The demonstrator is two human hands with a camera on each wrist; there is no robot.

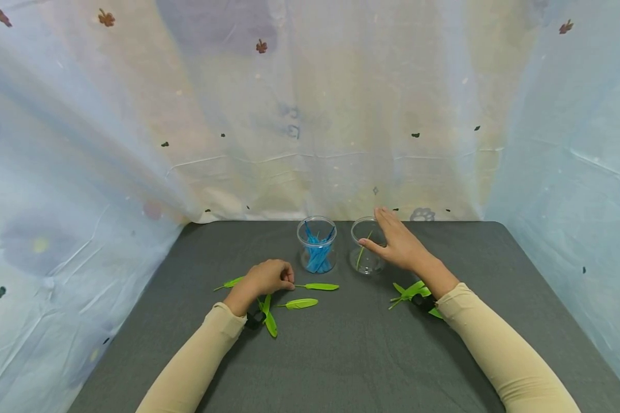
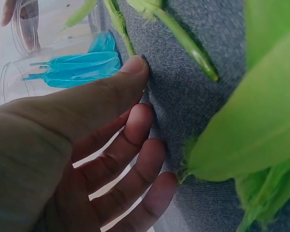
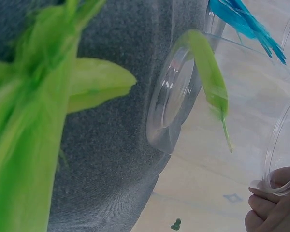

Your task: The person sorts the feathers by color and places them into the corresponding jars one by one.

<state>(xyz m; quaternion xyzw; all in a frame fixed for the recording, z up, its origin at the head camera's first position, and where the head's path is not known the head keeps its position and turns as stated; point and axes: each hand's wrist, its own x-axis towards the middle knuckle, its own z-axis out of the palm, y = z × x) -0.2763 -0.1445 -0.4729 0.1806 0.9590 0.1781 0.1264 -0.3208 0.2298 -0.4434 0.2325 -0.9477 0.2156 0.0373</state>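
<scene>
My left hand (image 1: pixel 270 276) is low over the table, with its thumb and forefinger pinching the quill of a green feather (image 1: pixel 322 286) that lies pointing right. In the left wrist view, the thumb (image 2: pixel 130 67) covers part of that quill, and the other fingers are loosely bent. My right hand (image 1: pixel 400 244) is at the mouth of the right clear jar (image 1: pixel 370 268), its fingers extended and thumb spread apart. One green feather (image 3: pixel 210 72) leans inside that jar. Several blue feathers (image 1: pixel 318 258) stand in the left clear jar (image 1: pixel 304 229).
Near my left hand lie more green feathers, one pointing right (image 1: pixel 301 303) and others partly hidden beneath the wrist. Another green bunch (image 1: pixel 410 291) lies under my right wrist. The grey table (image 1: pixel 341 361) meets a patterned curtain (image 1: pixel 330 172) behind the jars.
</scene>
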